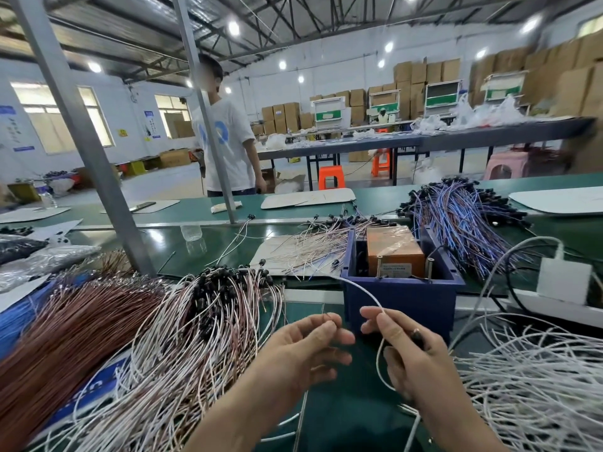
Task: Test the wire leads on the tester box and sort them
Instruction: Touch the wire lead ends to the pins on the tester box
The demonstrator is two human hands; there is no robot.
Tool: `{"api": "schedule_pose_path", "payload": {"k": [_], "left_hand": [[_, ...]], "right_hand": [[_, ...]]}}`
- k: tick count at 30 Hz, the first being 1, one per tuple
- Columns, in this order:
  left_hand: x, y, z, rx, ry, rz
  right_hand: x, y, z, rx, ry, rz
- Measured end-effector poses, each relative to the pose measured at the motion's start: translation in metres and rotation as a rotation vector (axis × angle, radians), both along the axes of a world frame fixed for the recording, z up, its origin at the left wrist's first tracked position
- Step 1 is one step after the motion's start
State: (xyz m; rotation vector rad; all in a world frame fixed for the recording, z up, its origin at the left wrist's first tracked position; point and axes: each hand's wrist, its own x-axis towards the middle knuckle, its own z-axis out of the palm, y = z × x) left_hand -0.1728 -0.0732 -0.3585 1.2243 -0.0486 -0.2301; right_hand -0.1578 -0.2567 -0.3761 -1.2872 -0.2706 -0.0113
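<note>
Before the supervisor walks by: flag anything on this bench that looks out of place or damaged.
Nothing looks damaged. The pinkish leads behind the blue tester box lie scattered loose, unlike the bundled piles; one lead lies apart on the green belt.

A person in a white printed T-shirt stands upper centre, beyond the green worktop. Two slanting grey metal posts rise from the worktop at left. A clear plastic cup stands near the base of the farther post. White rounded boards lie along the far edge. At right sits a white plug block. Behind, orange plastic stools and a pink plastic stool stand by long dark tables, with stacked brown cardboard boxes against the back wall.
</note>
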Motion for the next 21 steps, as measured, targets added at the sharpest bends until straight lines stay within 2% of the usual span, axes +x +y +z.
{"api": "schedule_pose_path", "payload": {"k": [4, 9, 15, 21], "left_hand": [[-0.001, -0.016, -0.011, -0.046, -0.002, 0.100], [0.000, -0.027, -0.014, -0.113, -0.007, 0.177], [-0.002, -0.013, -0.010, -0.296, 0.046, 0.274], [-0.010, -0.015, -0.011, -0.269, 0.060, 0.263]], "right_hand": [[0.002, -0.002, 0.002, 0.133, 0.087, 0.070], [0.001, -0.006, 0.006, 0.182, 0.133, 0.081], [0.001, -0.016, 0.016, 0.434, 0.178, 0.106], [0.004, -0.026, 0.018, 0.577, 0.238, 0.065]]}}
